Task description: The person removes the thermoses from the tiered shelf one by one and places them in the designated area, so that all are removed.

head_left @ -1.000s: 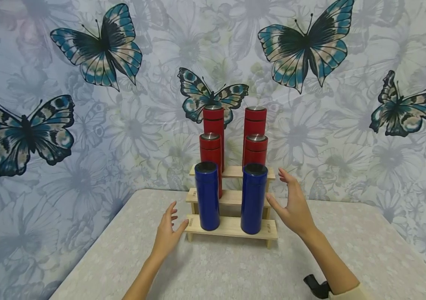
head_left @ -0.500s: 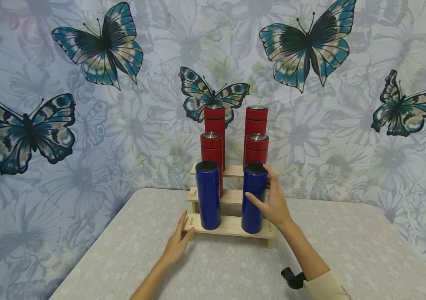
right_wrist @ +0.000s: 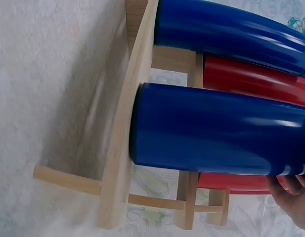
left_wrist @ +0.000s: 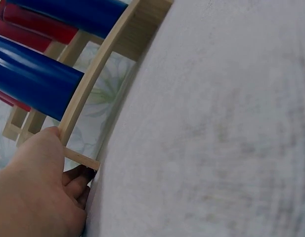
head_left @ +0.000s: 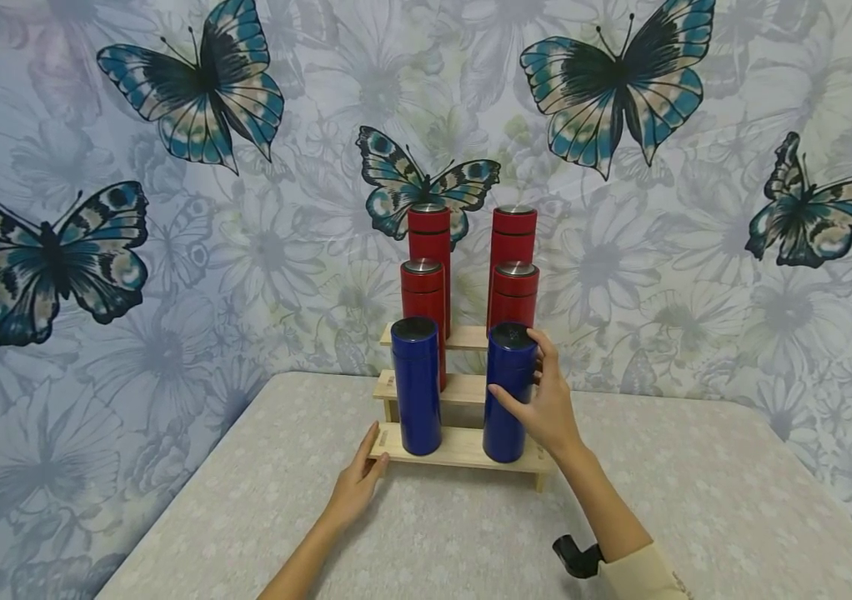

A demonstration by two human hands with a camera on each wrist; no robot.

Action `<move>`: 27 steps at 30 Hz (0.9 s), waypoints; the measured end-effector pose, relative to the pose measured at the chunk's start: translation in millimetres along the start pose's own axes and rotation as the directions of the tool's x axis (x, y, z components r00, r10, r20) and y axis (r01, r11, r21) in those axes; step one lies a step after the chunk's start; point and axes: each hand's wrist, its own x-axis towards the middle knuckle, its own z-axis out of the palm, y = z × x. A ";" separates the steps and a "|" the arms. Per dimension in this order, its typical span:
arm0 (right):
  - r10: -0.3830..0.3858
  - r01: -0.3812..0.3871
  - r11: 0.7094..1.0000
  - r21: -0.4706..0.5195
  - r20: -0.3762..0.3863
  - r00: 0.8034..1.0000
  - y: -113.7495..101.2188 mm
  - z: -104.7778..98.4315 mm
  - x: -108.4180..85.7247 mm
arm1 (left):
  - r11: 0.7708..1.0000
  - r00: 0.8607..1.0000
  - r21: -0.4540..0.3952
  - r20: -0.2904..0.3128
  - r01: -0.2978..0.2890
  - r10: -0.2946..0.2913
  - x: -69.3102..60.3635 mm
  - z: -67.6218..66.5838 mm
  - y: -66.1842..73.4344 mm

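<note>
On a three-step wooden stand (head_left: 459, 448) stand blue and red vacuum flasks, all upright. My right hand (head_left: 549, 412) grips the upper part of the right blue flask (head_left: 501, 437), thumb across its front and fingers round its far side. That flask (right_wrist: 216, 129) still rests on the lowest step in the right wrist view. At the lowest step's left end, my left hand (head_left: 354, 487) holds the stand. In the left wrist view the thumb of this hand (left_wrist: 36, 168) lies at the front edge, with fingers curled by the leg. The left blue flask (head_left: 416, 400) is untouched.
Two red flasks stand on the middle step, one the left red flask (head_left: 421, 287); two more stand on the top step, one the right rear flask (head_left: 512, 233). A patterned cloth covers the table (head_left: 246, 467). Behind hangs a butterfly-print backdrop (head_left: 606, 250).
My right hand has moved left from beside the stand onto the right blue flask. My left hand has come in to the lowest step's left end. The flasks keep their places.
</note>
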 end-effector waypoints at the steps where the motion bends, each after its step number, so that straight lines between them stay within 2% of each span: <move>1: 0.001 -0.001 1.000 0.008 -0.007 1.000 -0.3 0.8 -0.5 | 1.000 1.000 0.001 -0.003 -0.002 0.002 0.2 -0.4 -0.1; 5: -0.001 0.004 0.997 0.081 -0.037 0.999 -0.4 5.0 -2.2 | 1.000 1.000 -0.010 -0.013 0.000 0.000 0.1 -1.9 -0.6; 9: -0.037 0.045 0.988 0.145 -0.051 0.998 -4.6 9.7 -3.9 | 1.000 1.000 -0.004 -0.020 0.003 -0.003 -0.7 -3.6 -1.3; 13: -0.104 0.114 0.985 0.129 -0.085 0.991 -26.0 7.5 -6.4 | 1.000 1.000 -0.016 -0.022 0.001 -0.001 -0.8 -4.5 -1.2; 18: -0.142 0.153 0.985 0.079 -0.129 0.981 -46.2 -2.3 -13.1 | 0.999 1.000 -0.026 0.009 -0.021 0.021 -1.1 -3.9 0.5; 23: -0.144 0.159 0.983 0.094 -0.148 0.978 -47.3 -18.0 -15.0 | 0.999 1.000 -0.041 0.019 -0.015 0.016 -2.0 -2.7 0.7; 27: -0.167 0.199 0.972 0.122 -0.233 0.958 -43.5 -38.8 -8.3 | 0.999 1.000 -0.044 0.018 -0.004 0.005 -2.8 -2.0 0.1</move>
